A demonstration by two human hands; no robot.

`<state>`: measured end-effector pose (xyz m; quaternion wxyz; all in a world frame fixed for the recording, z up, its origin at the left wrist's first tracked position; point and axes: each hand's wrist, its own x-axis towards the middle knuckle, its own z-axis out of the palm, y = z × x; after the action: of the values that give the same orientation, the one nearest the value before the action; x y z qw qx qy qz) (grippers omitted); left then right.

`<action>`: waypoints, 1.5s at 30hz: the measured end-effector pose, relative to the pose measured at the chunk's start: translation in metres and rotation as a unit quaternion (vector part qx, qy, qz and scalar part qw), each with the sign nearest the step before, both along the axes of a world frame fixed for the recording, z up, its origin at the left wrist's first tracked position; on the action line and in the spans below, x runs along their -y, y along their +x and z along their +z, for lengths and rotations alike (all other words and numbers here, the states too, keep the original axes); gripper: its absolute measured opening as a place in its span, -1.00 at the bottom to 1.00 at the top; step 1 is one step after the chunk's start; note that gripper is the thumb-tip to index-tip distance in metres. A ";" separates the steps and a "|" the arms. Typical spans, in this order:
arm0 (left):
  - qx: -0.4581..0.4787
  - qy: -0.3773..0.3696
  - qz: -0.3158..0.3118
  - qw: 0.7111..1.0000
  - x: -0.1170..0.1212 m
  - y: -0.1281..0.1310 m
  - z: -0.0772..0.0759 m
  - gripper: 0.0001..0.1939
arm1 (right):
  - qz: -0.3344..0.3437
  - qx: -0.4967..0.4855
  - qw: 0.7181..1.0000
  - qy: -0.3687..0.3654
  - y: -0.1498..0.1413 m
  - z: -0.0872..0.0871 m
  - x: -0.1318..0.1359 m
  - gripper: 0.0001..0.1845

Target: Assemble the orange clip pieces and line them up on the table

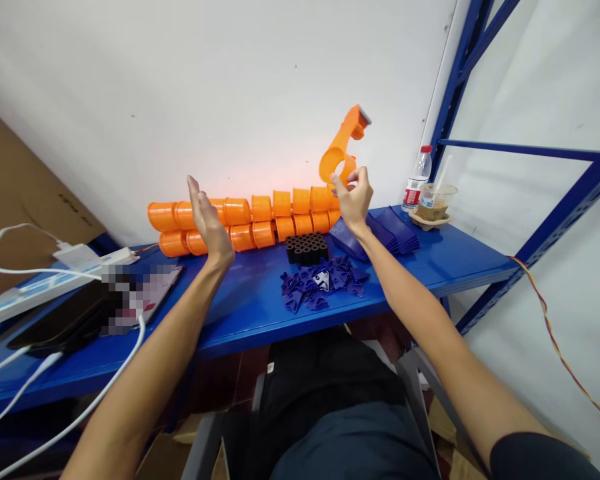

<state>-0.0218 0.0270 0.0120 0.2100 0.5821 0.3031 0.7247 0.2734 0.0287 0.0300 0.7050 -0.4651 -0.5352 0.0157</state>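
Observation:
My right hand (355, 200) pinches the ring of an orange tape dispenser (338, 152) between thumb and fingers, raised above the table's back. Its metal cutting edge points up and to the right. My left hand (211, 223) is raised with straight fingers, palm turned to the right, holding nothing. Behind it lie two stacked rows of orange cylindrical parts (237, 211) along the wall. Between my hands are a block of black tubes (307, 249) and a loose heap of small dark-blue plates (323, 281). Larger blue sheets (393, 230) lie fanned out beside my right wrist.
On the blue table (250, 293), a power strip (55, 283) with white cables and a dark phone-like device (70, 317) lie at left. A bottle (418, 179) and a plastic cup (434, 201) stand at back right, near a blue shelf frame (520, 150).

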 end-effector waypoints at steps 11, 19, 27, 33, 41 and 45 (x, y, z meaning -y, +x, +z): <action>0.227 -0.112 0.002 0.967 0.001 0.004 0.024 -0.45 | 0.065 -0.271 0.960 0.001 0.023 0.000 -0.016 -0.45; 0.061 -0.023 -0.049 0.997 -0.015 0.006 0.002 -0.70 | -0.032 0.177 0.983 0.028 -0.011 -0.007 0.015 -0.82; -0.093 0.076 -0.133 0.984 -0.007 0.024 -0.018 -0.19 | 0.000 0.483 0.875 0.026 -0.063 -0.011 0.045 -0.84; 0.009 0.012 -0.072 0.997 -0.008 0.023 -0.014 -0.33 | 0.132 0.472 0.871 -0.039 -0.083 -0.012 0.059 -0.72; 0.242 -0.180 -0.187 0.935 0.001 0.015 0.008 -0.61 | 0.131 0.264 0.952 -0.089 -0.066 0.005 0.055 -0.70; 0.232 -0.275 -0.249 0.899 0.010 0.012 0.016 -0.59 | 0.111 0.380 0.906 -0.148 -0.058 0.001 0.046 -0.82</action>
<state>-0.0095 0.0166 0.0283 0.5998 0.3731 0.2777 0.6510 0.2156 -0.0175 0.0311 0.3654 -0.4722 -0.8021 -0.0052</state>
